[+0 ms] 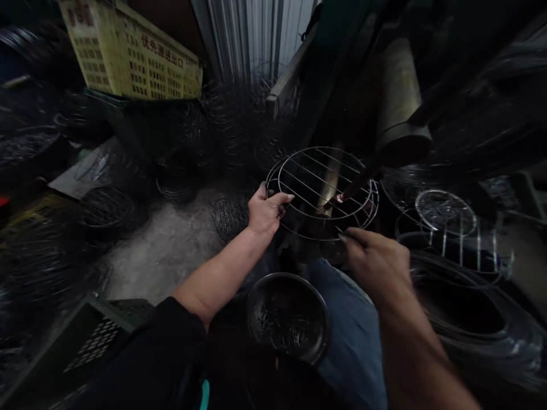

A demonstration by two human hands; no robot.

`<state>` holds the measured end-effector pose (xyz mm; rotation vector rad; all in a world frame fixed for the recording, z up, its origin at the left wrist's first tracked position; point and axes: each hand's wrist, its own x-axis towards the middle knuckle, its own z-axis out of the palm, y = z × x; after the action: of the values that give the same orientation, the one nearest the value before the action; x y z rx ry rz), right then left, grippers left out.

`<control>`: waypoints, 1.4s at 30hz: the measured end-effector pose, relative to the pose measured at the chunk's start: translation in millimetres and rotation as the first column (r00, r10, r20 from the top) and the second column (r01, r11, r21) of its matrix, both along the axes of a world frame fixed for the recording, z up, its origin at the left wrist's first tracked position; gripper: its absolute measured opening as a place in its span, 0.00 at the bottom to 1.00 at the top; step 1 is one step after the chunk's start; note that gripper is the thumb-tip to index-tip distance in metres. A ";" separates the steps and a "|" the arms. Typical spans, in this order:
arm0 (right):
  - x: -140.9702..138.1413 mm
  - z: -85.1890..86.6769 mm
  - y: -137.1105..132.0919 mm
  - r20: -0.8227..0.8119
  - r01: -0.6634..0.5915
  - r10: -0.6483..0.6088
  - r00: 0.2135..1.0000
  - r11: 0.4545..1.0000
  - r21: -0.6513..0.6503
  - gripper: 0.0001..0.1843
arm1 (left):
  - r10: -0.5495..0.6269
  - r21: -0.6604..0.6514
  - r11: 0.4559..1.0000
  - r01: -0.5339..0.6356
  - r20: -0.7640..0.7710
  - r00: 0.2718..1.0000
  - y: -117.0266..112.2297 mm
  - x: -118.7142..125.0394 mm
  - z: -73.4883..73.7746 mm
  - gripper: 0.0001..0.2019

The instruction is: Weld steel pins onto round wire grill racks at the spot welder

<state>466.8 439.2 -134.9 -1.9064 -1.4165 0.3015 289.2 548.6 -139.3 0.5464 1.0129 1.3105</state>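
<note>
Wire rack (322, 184) is extending rightward from the left hand (265, 209), which is pinching its rim; the right hand (378, 256) is pinching a thin wire piece (339, 230) near it, and a metal bowl (318, 319) is sitting below both grips.

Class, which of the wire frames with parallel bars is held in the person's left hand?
The central wire frame: the left hand pinches its rim, whereas no hand touches the barred frame at right.
</note>
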 end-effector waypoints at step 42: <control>-46.3 -36.2 41.5 -0.493 0.404 -0.207 0.845 0.852 0.333 0.13 | 0.017 -0.011 1.000 -0.016 0.004 1.000 35.1 7.2 13.4 0.20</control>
<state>420.5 480.7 -171.1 -1.5417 -0.7678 0.2215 296.4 583.7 -125.9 0.5273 1.0224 1.3193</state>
